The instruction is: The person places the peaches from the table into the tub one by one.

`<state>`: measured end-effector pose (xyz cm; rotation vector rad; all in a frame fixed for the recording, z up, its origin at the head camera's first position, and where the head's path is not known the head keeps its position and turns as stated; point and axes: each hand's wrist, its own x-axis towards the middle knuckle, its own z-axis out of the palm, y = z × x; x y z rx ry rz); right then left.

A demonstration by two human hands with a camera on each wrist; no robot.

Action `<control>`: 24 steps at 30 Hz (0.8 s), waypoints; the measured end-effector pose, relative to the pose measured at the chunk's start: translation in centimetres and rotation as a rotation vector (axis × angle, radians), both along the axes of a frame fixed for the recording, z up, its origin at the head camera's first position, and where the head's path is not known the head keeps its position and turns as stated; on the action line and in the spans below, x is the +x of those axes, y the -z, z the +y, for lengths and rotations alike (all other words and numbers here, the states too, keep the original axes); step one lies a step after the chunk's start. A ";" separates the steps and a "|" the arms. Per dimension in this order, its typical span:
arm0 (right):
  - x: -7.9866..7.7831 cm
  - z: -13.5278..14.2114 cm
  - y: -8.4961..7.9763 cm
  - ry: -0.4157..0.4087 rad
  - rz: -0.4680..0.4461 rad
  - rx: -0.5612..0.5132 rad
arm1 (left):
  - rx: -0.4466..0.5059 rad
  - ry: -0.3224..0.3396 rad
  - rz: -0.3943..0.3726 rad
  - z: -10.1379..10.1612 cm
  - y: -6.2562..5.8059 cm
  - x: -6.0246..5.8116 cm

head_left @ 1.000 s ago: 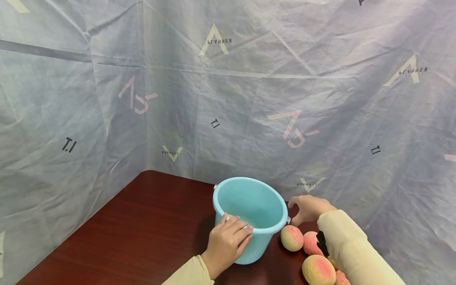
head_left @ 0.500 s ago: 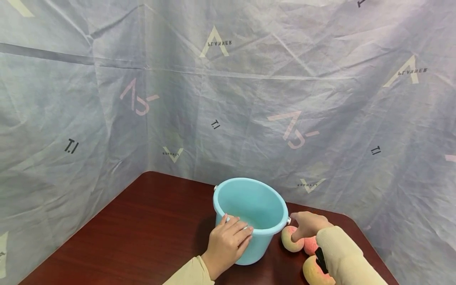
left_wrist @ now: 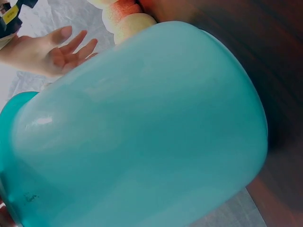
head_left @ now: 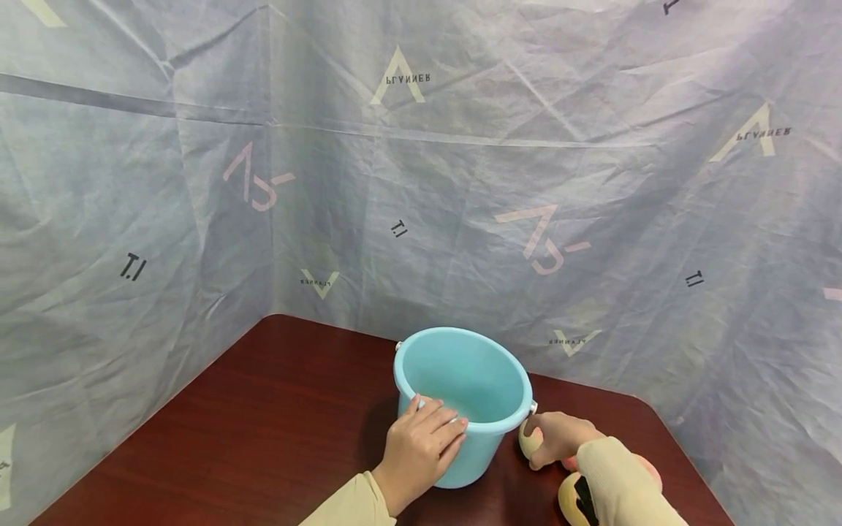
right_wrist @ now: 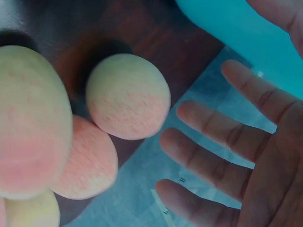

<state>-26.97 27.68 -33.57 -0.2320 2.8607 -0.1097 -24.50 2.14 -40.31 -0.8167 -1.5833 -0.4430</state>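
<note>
Four or more peaches (right_wrist: 129, 97) lie near the spread right hand (head_left: 559, 437); the left hand (head_left: 421, 447) grips one bucket (head_left: 472, 456).

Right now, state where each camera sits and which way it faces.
On head: faces forward and down at the bucket; left hand and right hand show.
On left wrist: faces the bucket's side; both hands show, left barely.
On right wrist: faces the fruits; right hand shows large.
Both wrist views share bucket, fruits and right hand.

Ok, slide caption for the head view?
Left hand holds the bucket by its rim; right hand at the fruit alongside.
</note>
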 end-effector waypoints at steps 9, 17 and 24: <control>0.1 0.3 2.1 -0.026 -0.023 -0.041 | -0.002 0.000 -0.001 0.0 0.1 0.0; 0.4 1.2 2.6 -0.012 -0.065 -0.061 | 0.003 -0.008 -0.001 0.0 0.0 -0.1; 0.8 2.7 2.8 -0.009 -0.044 -0.114 | -0.001 0.003 -0.009 0.1 0.0 -0.1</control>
